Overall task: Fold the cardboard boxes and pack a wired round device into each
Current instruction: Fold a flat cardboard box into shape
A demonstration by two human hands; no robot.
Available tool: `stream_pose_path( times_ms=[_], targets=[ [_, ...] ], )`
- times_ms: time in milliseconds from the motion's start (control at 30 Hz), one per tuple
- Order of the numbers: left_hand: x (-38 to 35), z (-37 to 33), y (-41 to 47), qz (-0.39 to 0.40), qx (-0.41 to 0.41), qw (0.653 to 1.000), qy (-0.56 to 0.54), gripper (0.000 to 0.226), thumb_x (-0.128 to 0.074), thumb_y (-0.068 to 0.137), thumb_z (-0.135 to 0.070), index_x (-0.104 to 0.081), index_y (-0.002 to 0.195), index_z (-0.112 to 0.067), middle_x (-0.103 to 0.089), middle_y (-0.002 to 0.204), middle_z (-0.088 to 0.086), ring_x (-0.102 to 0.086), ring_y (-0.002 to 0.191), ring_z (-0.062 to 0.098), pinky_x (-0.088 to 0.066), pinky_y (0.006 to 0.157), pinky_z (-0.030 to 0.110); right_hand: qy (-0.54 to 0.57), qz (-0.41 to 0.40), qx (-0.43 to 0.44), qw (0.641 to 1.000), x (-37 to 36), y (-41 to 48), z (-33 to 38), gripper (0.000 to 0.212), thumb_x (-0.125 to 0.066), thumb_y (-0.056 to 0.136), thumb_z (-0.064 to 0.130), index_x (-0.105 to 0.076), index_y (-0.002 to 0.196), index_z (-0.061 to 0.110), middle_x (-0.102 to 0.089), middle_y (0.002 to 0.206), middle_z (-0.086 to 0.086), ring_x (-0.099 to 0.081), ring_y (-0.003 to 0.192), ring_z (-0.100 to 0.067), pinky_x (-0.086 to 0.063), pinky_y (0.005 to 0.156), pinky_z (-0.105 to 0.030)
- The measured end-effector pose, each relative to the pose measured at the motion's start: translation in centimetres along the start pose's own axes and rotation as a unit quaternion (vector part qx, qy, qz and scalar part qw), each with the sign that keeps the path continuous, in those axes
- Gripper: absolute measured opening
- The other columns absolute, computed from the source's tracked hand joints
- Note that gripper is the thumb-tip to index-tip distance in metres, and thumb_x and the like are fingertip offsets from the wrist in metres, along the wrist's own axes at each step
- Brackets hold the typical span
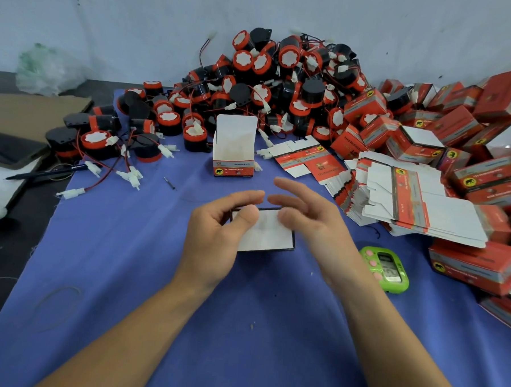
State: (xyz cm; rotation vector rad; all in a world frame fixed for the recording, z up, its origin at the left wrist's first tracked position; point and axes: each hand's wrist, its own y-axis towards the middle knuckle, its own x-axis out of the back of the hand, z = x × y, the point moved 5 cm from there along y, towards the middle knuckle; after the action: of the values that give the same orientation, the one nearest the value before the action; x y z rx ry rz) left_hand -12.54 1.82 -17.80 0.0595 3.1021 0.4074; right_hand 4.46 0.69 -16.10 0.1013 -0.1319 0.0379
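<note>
A small cardboard box (271, 237) lies between my hands on the blue cloth (126, 260), its white flap facing up. My left hand (217, 229) grips its left end, thumb on the white flap and fingers curled over the far edge. My right hand (309, 217) has its thumb touching the flap's right part, with the fingers spread and nearly straight above the box. An upright folded box (234, 150) with its lid open stands behind them. A big pile of black and red wired round devices (254, 83) fills the back.
A stack of flat unfolded boxes (408, 198) lies right of my hands, and packed red boxes (473, 139) are heaped at the far right. A green timer (388, 269) sits near my right wrist. A pen (45, 172) and brown cardboard (30, 113) lie at the left.
</note>
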Motion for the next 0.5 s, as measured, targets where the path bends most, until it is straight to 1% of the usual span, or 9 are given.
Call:
stream_pose_path(
  times_ms=[67, 133, 200, 267, 300, 333, 400, 467, 500],
  targets=[
    [0.0, -0.1, -0.1, 0.005, -0.018, 0.999, 0.032, 0.021, -0.066, 0.089, -0.026, -0.082, 0.095, -0.039, -0.078, 0.105, -0.018, -0.071, 0.104, 0.005, -0.054, 0.089, 0.022, -0.148, 0.027, 0.025, 0.988, -0.2, -0.2, 0.4, 0.032, -0.064, 0.089, 0.02, -0.073, 0.116, 0.035, -0.074, 0.111, 0.016, -0.065, 0.111, -0.004, -0.052, 0.093, -0.03],
    [0.0, -0.3, -0.3, 0.004, -0.046, 0.997, 0.066, 0.021, -0.067, 0.089, -0.032, -0.078, 0.101, -0.045, -0.075, 0.113, -0.021, -0.068, 0.114, 0.004, -0.053, 0.098, 0.025, -0.185, 0.04, 0.046, 0.981, -0.2, -0.4, 0.7, 0.036, -0.067, 0.08, 0.021, -0.074, 0.112, 0.036, -0.073, 0.11, 0.019, -0.065, 0.11, -0.003, -0.053, 0.092, -0.029],
    [0.1, -0.3, -0.5, 0.006, -0.052, 0.996, 0.073, 0.032, -0.065, 0.088, -0.043, -0.07, 0.119, -0.052, -0.068, 0.13, -0.024, -0.059, 0.129, 0.003, -0.048, 0.107, 0.026, -0.208, -0.014, 0.094, 0.974, 0.1, -0.5, 0.9, 0.049, -0.071, 0.073, 0.012, -0.073, 0.115, 0.036, -0.071, 0.114, 0.021, -0.062, 0.115, -0.003, -0.051, 0.097, -0.028],
    [0.0, 0.0, -0.4, 0.008, -0.03, 0.998, 0.05, 0.048, -0.064, 0.09, -0.046, -0.057, 0.136, -0.053, -0.058, 0.144, -0.024, -0.05, 0.139, 0.001, -0.044, 0.112, 0.033, -0.25, -0.087, 0.157, 0.951, 0.0, -0.7, 1.2, 0.063, -0.073, 0.071, 0.007, -0.068, 0.127, 0.035, -0.065, 0.118, 0.019, -0.058, 0.119, -0.002, -0.046, 0.1, -0.018],
    [-0.1, 0.3, -0.2, 0.004, -0.009, 0.999, 0.045, 0.056, -0.067, 0.09, -0.044, -0.051, 0.143, -0.05, -0.055, 0.147, -0.024, -0.047, 0.139, -0.002, -0.045, 0.112, 0.034, -0.272, -0.105, 0.18, 0.939, -0.3, -0.8, 1.1, 0.069, -0.076, 0.071, 0.007, -0.065, 0.133, 0.035, -0.063, 0.119, 0.015, -0.056, 0.118, 0.0, -0.042, 0.098, -0.011],
    [-0.1, 0.7, 0.0, 0.005, 0.02, 0.999, 0.042, 0.064, -0.07, 0.089, -0.039, -0.047, 0.147, -0.045, -0.055, 0.147, -0.022, -0.049, 0.137, -0.004, -0.047, 0.111, 0.034, -0.292, -0.113, 0.19, 0.931, -0.7, -0.8, 0.9, 0.074, -0.079, 0.071, 0.007, -0.062, 0.137, 0.036, -0.061, 0.12, 0.012, -0.054, 0.115, 0.003, -0.038, 0.096, -0.005],
    [-0.1, 1.4, 0.6, 0.028, 0.075, 0.996, 0.037, 0.079, -0.079, 0.082, -0.026, -0.044, 0.151, -0.035, -0.065, 0.136, -0.014, -0.063, 0.125, 0.004, -0.054, 0.106, 0.041, -0.322, -0.11, 0.192, 0.921, -1.3, -0.5, 0.5, 0.083, -0.086, 0.066, 0.003, -0.061, 0.139, 0.036, -0.056, 0.122, 0.013, -0.051, 0.111, 0.008, -0.033, 0.095, 0.001],
    [0.2, 1.9, 1.1, 0.05, 0.098, 0.993, 0.036, 0.089, -0.085, 0.069, -0.023, -0.047, 0.149, -0.033, -0.072, 0.126, -0.009, -0.07, 0.114, 0.011, -0.058, 0.099, 0.043, -0.345, -0.103, 0.211, 0.909, -1.8, -0.3, 0.1, 0.088, -0.087, 0.061, -0.004, -0.063, 0.138, 0.031, -0.046, 0.12, 0.024, -0.051, 0.114, 0.005, -0.031, 0.096, 0.003],
    [0.5, 2.1, 1.3, 0.052, 0.101, 0.993, 0.027, 0.094, -0.087, 0.063, -0.021, -0.048, 0.148, -0.033, -0.073, 0.124, -0.008, -0.071, 0.112, 0.013, -0.06, 0.095, 0.04, -0.354, -0.096, 0.225, 0.903, -2.1, -0.3, 0.1, 0.087, -0.086, 0.06, -0.005, -0.064, 0.137, 0.029, -0.041, 0.119, 0.031, -0.053, 0.118, -0.001, -0.03, 0.097, 0.003]
  ],
)
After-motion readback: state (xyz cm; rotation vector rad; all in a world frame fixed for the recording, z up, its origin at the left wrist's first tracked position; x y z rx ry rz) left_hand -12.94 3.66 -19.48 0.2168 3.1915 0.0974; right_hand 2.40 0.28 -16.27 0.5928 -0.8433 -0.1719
